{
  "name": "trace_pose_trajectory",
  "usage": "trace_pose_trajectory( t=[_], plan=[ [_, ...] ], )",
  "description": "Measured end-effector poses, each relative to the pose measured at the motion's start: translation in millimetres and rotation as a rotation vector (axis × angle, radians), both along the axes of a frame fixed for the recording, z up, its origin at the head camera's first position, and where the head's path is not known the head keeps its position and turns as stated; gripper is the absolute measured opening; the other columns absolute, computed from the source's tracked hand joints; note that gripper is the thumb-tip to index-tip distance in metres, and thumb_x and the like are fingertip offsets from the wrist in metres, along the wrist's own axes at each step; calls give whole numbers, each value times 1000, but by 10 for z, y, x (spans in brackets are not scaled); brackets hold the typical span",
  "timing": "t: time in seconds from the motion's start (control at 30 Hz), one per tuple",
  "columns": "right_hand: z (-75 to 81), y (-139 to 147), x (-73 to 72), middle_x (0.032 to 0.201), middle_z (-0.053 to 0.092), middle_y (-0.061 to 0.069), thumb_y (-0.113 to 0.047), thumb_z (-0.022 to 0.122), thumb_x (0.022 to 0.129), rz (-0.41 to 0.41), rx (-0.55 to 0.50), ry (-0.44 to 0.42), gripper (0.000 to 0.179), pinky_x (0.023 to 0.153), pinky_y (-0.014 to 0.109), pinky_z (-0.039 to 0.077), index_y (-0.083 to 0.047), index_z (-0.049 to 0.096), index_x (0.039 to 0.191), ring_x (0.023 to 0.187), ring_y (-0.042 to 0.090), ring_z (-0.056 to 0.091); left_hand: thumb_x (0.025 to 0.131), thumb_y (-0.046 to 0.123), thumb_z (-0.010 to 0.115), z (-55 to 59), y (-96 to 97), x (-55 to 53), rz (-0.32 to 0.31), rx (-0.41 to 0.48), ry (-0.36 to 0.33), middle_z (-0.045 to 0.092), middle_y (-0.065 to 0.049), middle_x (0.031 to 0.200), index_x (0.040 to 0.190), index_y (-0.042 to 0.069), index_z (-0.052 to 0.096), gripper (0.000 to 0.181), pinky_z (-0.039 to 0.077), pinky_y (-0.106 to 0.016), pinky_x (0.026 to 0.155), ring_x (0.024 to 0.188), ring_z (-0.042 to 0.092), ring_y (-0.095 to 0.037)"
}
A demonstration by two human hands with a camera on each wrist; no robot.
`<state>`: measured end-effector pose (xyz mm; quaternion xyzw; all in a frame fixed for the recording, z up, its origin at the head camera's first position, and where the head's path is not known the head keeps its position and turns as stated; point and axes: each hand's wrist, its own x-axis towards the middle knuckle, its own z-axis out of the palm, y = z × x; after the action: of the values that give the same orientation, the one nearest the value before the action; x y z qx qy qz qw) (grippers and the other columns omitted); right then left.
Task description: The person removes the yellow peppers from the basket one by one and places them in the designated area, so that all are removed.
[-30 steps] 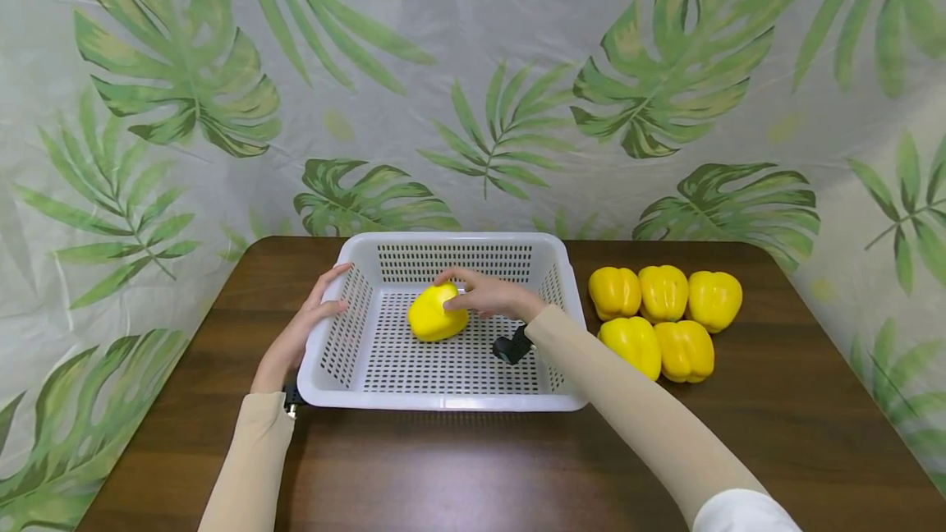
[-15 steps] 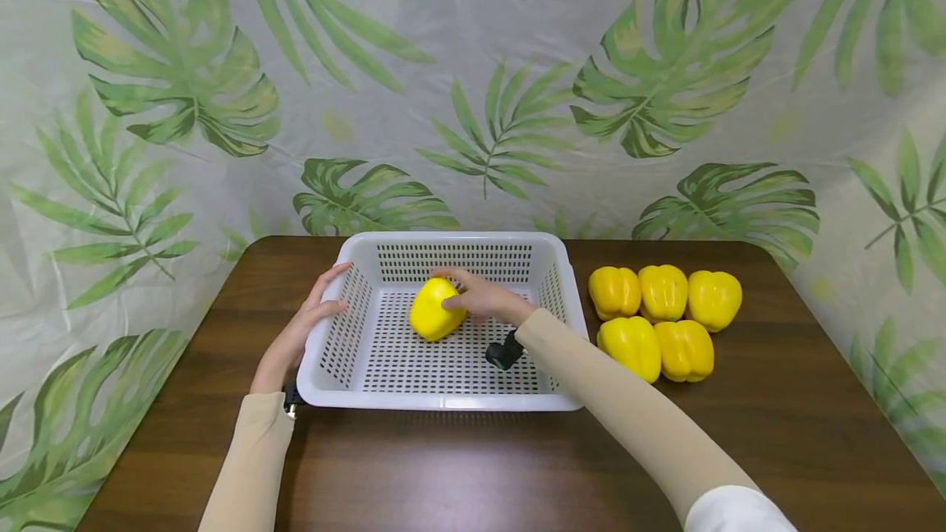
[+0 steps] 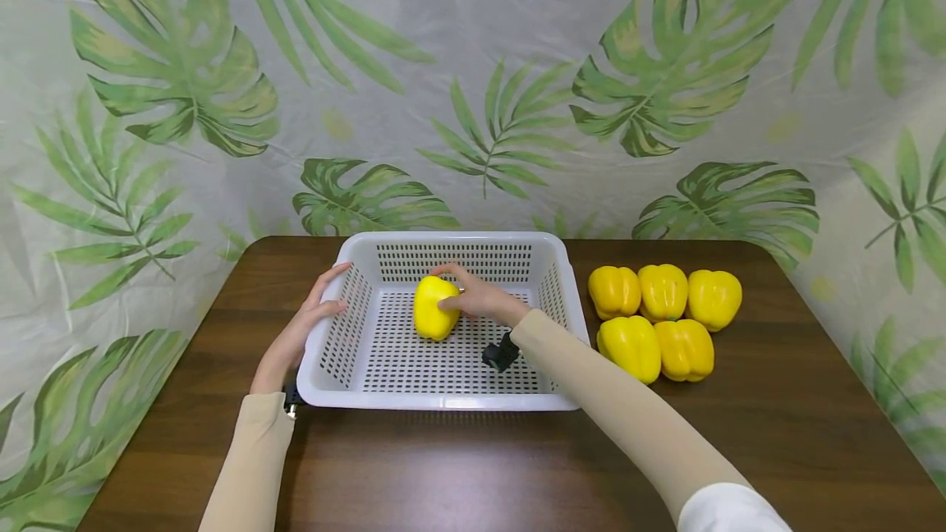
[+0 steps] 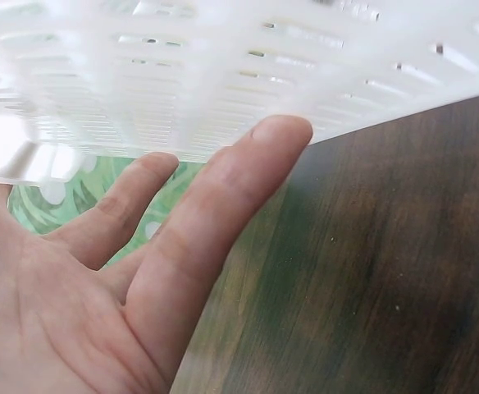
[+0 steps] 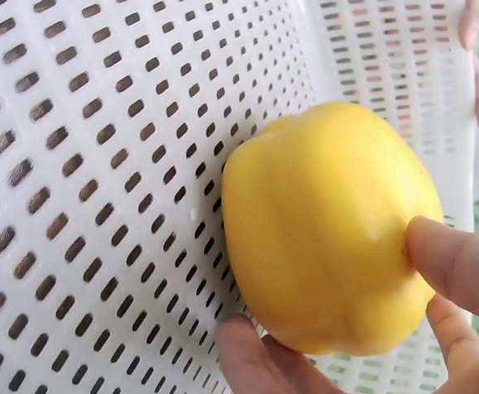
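A yellow bell pepper [image 3: 434, 309] is inside the white perforated plastic basket [image 3: 443, 402]. My right hand [image 3: 480, 295] grips it, the thumb on the near side and the fingers around the far side. In the right wrist view the bell pepper [image 5: 326, 238] is close to the basket floor; whether it touches cannot be told. My left hand [image 3: 299, 331] is at the basket's left side, its fairly straight fingers touching the wall and rim from outside. The left wrist view shows that hand [image 4: 166, 246] beneath the slotted wall [image 4: 207, 82].
Several yellow bell peppers [image 3: 663, 294] stand in two rows on the dark wooden table [image 3: 443, 474], right of the basket. A leaf-patterned cloth [image 3: 502, 121] hangs behind the table. A small black camera [image 3: 501, 353] on my right wrist hangs over the basket floor.
My right hand has turned the bell pepper more upright and shifted it slightly right, the wrist moving a little left. My left hand and the basket stay where they were.
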<state>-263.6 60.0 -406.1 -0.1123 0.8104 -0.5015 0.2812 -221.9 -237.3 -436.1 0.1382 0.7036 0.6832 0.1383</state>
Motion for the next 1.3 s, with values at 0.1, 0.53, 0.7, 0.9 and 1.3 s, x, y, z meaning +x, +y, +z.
trace_pose_trajectory(
  t=[0.1, 0.53, 0.7, 0.9, 1.3],
  plan=[
    [30, 14, 15, 133, 41, 19, -9, 58, 93, -19, -27, 17, 53, 64, 36, 40, -22, 39, 141, 60, 18, 39, 99, 14, 38, 1, 9, -6, -4, 3, -2, 6, -16, 152, 152, 29, 11, 61, 44, -58, 79, 125, 27, -51],
    [223, 202, 50, 142, 37, 16, -11, 55, 96, -109, -133, 60, 43, 90, 52, 45, -19, 46, 136, 120, 35, 48, 99, 14, 37, 33, 27, -7, -1, -9, -6, 5, -15, 152, 152, 30, 11, 61, 44, -56, 80, 125, 27, -50],
    [281, 299, 81, 142, 39, 17, -11, 56, 96, -117, -146, 73, 45, 90, 52, 46, -17, 45, 139, 123, 35, 45, 100, 13, 36, 35, 24, -4, -2, -11, 6, 5, -15, 153, 152, 30, 11, 60, 42, -57, 82, 127, 25, -49],
    [336, 423, 137, 142, 39, 17, -13, 56, 96, -124, -157, 78, 44, 88, 51, 48, -19, 45, 138, 122, 35, 47, 101, 14, 36, 33, 17, -1, -3, -15, 7, 3, -15, 154, 152, 30, 11, 60, 41, -57, 84, 128, 24, -49],
    [426, 662, 257, 140, 39, 16, -13, 54, 97, -132, -197, 91, 42, 88, 53, 46, -17, 45, 137, 119, 35, 48, 101, 15, 36, 25, 20, 19, -7, 1, 0, 4, -15, 153, 152, 31, 11, 60, 42, -58, 82, 127, 24, -51]
  ],
)
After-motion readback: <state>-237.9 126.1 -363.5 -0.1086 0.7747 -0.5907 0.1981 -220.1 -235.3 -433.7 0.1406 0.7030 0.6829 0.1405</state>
